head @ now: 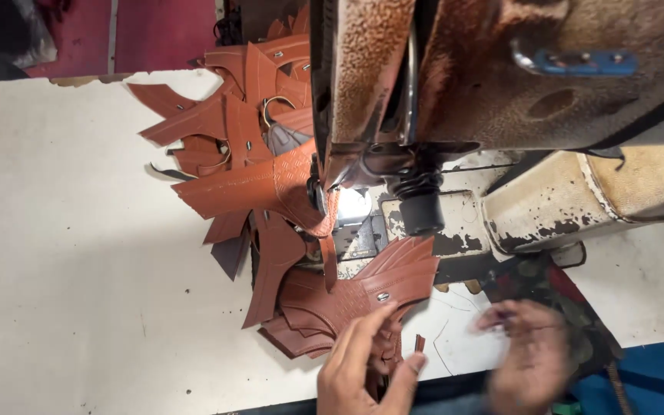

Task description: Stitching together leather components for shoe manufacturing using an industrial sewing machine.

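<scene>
My left hand (pixel 363 365) reaches up from the bottom edge, its fingertips resting on a stack of brown leather shoe-upper pieces (pixel 355 296) in front of the sewing machine. A thin brown strip stands by its thumb. My right hand (pixel 528 361) is blurred at the lower right, fingers apart, holding nothing that I can see. One brown leather piece (pixel 259 188) with an embossed band lies under the needle area of the worn sewing machine (pixel 501 77), lit by a small lamp.
More brown leather pieces (pixel 244 92) are heaped at the back of the white worktable (pixel 63 253). The machine's chipped cream bed (pixel 547 204) runs to the right. Red floor shows beyond the table's far edge, blue cloth at the lower right.
</scene>
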